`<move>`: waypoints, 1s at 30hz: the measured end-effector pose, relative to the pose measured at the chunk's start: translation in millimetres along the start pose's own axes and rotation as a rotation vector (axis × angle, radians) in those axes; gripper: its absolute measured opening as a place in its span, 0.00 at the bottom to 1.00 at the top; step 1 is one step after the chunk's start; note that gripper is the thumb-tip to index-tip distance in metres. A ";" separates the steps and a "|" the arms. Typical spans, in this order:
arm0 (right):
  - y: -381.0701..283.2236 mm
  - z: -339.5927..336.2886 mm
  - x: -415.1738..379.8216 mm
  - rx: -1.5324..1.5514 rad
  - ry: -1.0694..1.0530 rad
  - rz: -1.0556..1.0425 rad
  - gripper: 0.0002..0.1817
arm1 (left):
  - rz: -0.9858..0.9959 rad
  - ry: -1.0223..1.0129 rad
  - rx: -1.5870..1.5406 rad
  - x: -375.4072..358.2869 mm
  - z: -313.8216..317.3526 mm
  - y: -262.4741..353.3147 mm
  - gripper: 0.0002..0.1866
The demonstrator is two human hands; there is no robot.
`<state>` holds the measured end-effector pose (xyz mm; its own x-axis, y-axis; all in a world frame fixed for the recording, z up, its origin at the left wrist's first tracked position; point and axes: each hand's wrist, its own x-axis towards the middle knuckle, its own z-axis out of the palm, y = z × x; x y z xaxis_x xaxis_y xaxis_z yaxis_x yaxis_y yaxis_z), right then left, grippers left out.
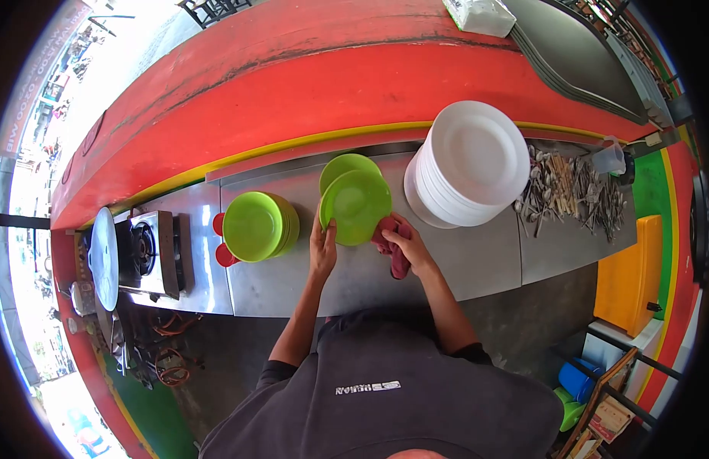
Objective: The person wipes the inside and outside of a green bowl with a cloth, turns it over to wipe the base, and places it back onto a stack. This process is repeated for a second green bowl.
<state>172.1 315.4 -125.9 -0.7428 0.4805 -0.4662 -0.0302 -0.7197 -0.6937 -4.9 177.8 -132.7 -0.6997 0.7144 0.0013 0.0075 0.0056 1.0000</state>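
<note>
Between my two hands is a green plate, tilted a little over the steel counter. My left hand grips its left edge, thumb on top. At its lower right edge, my right hand is closed around a dark red cloth, which touches the plate. Just behind lies another green plate, partly covered by the held one. To the left stands a stack of green bowls or plates. A tall stack of white plates rises to the right.
Spoons and forks lie spread at the counter's right, near a clear container. Two red items sit beside the green stack. A gas stove is at the left. The red wall ledge runs behind, with metal trays.
</note>
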 end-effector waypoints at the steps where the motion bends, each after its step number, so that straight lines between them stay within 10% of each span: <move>1: -2.2 1.5 -10.3 -0.016 -0.044 0.028 0.37 | -0.013 0.009 -0.008 -8.3 -4.0 4.5 0.26; 9: 25.3 29.0 -65.4 -0.452 0.141 -0.027 0.42 | -0.236 0.048 -0.080 -64.3 -74.4 16.4 0.31; 18: 71.4 154.4 -113.6 -0.941 -0.066 -0.977 0.37 | -0.226 -0.033 -0.199 -141.9 -134.9 59.7 0.32; 22: 121.5 172.8 -139.4 -1.665 -0.079 -0.985 0.36 | -0.118 -0.068 -0.118 -182.7 -147.8 81.9 0.29; 30: 190.4 209.9 -226.8 -1.179 -0.208 -0.626 0.35 | -0.095 0.061 -0.220 -237.0 -162.6 76.6 0.27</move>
<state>194.5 -35.8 -37.0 -0.9057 0.4073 0.1173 0.1116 0.4961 -0.8610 45.3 -104.9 -54.9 -0.7316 0.6745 -0.0989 -0.2115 -0.0867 0.9735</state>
